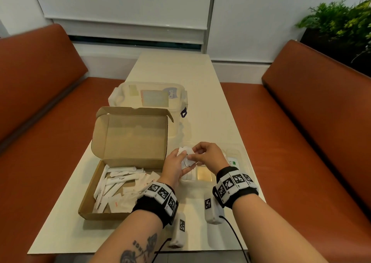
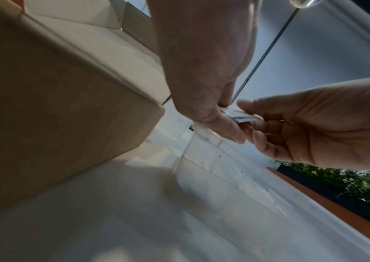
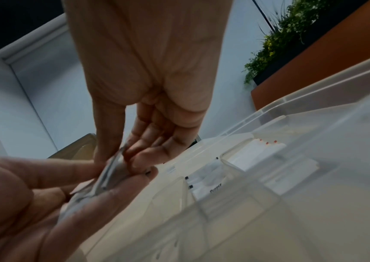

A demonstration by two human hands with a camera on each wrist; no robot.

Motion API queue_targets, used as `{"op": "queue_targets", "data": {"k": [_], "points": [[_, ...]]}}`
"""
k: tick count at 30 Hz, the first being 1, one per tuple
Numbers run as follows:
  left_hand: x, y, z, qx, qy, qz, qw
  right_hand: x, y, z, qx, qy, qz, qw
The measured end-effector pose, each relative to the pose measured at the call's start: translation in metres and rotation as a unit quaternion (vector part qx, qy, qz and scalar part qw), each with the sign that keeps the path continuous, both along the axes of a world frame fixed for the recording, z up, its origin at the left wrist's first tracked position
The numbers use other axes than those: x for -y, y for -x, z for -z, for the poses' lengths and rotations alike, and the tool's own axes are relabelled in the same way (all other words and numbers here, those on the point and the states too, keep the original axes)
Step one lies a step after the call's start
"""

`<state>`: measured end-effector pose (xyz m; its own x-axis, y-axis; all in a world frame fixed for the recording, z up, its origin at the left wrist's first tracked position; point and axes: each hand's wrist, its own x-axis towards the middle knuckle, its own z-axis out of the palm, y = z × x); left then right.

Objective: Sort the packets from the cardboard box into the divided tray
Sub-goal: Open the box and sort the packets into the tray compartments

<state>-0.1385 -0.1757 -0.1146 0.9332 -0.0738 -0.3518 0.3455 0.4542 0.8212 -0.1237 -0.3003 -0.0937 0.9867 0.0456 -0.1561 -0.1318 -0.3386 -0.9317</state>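
An open cardboard box [image 1: 94, 184] lies on the table at left with several white packets [image 1: 118, 184] inside. Right of it sits the clear divided tray [image 1: 204, 179], mostly hidden under my hands; white packets [image 3: 211, 187] lie in its compartments. My left hand [image 1: 176, 165] holds a small stack of white packets [image 1: 186, 155] above the tray's left edge. My right hand [image 1: 202, 154] pinches the top of that same stack [image 3: 110, 175] between thumb and fingertips. In the left wrist view both hands meet on the packets [image 2: 238, 115] beside the box wall [image 2: 67, 106].
A clear lidded plastic container [image 1: 148, 98] stands behind the box's raised lid [image 1: 130, 138]. A green-labelled packet [image 1: 233, 163] lies at the tray's right. Orange bench seats [image 1: 311, 122] flank the cream table [image 1: 190, 69]; a plant [image 1: 341, 19] stands far right.
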Motion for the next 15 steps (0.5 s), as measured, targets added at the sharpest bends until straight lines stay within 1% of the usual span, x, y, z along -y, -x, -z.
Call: {"op": "queue_targets", "data": {"k": [3,7,10,15], "points": [[0.0000,-0.0002,0.0009,-0.010,0.011,-0.001,1.000,0.0007,-0.0006,0.0006,-0.002,0.004,0.025,1.000],[-0.0033,-0.0027,0.0034,-0.019,0.023,0.004,1.000,0.0049,-0.0036,-0.0008,-0.017,-0.032,0.067,0.997],[-0.0043,-0.0034,0.0060,-0.008,0.005,0.017,1.000,0.0074,-0.0058,-0.0009,-0.029,-0.045,0.073,0.996],[-0.0036,-0.0057,0.0083,-0.006,-0.021,0.012,1.000,0.0093,-0.0094,0.0022,-0.038,-0.035,0.067,0.996]]}}
